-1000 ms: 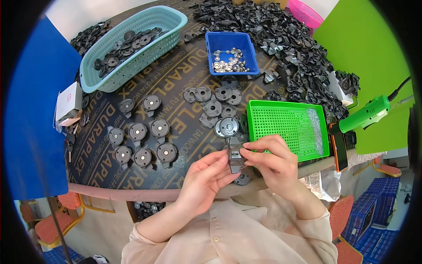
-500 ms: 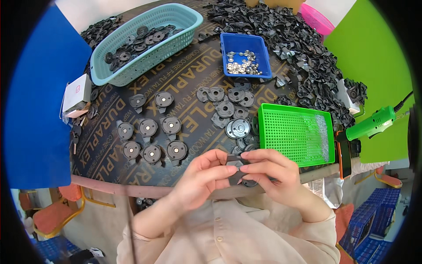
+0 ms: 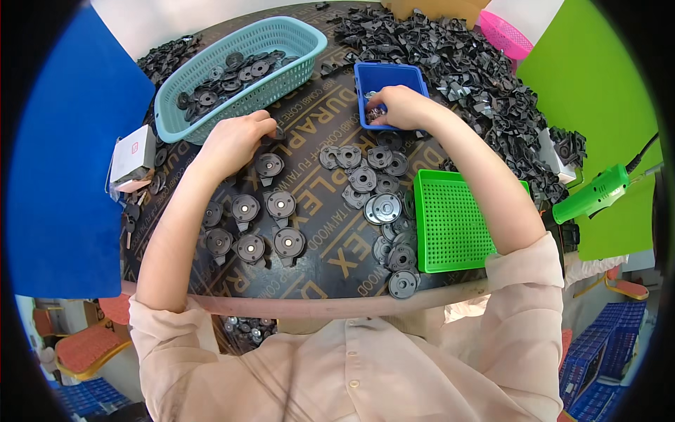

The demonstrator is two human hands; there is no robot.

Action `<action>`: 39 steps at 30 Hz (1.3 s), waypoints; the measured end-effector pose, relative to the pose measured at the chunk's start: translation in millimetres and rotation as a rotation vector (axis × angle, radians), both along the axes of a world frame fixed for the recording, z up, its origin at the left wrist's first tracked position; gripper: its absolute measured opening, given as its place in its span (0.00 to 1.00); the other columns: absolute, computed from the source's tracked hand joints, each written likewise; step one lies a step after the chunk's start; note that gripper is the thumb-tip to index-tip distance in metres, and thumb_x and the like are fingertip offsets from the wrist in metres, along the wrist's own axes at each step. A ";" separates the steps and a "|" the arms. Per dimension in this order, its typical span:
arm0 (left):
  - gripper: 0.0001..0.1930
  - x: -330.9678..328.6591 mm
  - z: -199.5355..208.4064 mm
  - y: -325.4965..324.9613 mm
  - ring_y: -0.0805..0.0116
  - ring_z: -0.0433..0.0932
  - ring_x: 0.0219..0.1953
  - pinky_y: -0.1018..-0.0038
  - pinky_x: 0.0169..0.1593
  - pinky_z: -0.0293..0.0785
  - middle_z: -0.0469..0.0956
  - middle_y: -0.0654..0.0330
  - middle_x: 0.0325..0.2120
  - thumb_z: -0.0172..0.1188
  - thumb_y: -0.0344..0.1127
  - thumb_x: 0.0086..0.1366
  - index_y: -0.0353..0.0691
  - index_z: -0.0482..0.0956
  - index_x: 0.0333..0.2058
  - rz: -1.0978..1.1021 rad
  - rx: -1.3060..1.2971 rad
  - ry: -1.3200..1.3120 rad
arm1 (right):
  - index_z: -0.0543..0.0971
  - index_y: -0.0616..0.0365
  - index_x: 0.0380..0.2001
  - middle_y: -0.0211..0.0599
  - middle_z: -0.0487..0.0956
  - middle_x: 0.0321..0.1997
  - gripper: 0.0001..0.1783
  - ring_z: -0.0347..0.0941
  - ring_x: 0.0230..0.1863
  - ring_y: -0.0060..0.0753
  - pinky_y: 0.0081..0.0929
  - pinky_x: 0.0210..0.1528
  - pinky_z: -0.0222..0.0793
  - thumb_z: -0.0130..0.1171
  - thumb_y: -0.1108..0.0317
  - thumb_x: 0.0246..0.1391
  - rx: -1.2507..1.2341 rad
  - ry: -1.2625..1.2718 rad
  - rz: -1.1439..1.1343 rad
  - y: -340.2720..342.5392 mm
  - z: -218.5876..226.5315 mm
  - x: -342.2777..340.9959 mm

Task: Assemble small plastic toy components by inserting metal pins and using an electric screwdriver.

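Note:
My left hand (image 3: 239, 143) reaches past the rows of black round parts, its fingers closed on a black part (image 3: 279, 133) that shows only at the fingertips. Below it lie black discs with tabs, such as this disc (image 3: 269, 166), most with a bright metal centre. My right hand (image 3: 399, 107) dips into a blue bin (image 3: 392, 70), fingers bent together among small silvery metal pieces (image 3: 375, 114). What they pinch, if anything, is hidden. Between my arms is a loose cluster of black ring-shaped discs (image 3: 362, 178).
A pale teal basket (image 3: 242, 105) holds more discs at the far left. Black clips (image 3: 485, 91) are heaped at the far right. A green perforated tray (image 3: 453, 239) sits under my right forearm. At the right edge is a green electric screwdriver (image 3: 594, 195); a white box (image 3: 132, 158) stands left.
My hands have parted from a black piece held together near the table edge. The left went forward and left with a black part; the right reached forward into the blue bin.

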State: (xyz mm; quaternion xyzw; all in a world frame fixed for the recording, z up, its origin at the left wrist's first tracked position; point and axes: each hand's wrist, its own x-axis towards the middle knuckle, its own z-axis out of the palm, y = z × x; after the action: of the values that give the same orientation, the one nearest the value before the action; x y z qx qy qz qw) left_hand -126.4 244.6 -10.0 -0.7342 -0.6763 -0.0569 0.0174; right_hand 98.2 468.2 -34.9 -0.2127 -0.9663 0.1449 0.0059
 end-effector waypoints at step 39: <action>0.15 186.6 -12.5 -64.1 0.60 0.82 0.37 0.71 0.37 0.83 0.80 0.53 0.37 0.60 0.31 0.62 0.32 0.74 0.47 0.538 -0.193 -2.038 | 0.81 0.56 0.26 0.28 0.77 0.39 0.05 0.73 0.38 0.18 0.14 0.28 0.69 0.69 0.71 0.45 -0.618 0.561 -0.165 -164.9 41.1 114.9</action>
State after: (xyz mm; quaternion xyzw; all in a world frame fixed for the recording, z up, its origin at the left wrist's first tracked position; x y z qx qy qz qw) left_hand 60.2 180.5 -22.5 -0.1636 -0.5133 -0.5865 -0.6048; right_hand 213.1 303.3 6.2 -0.2334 -0.8180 0.4792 0.2161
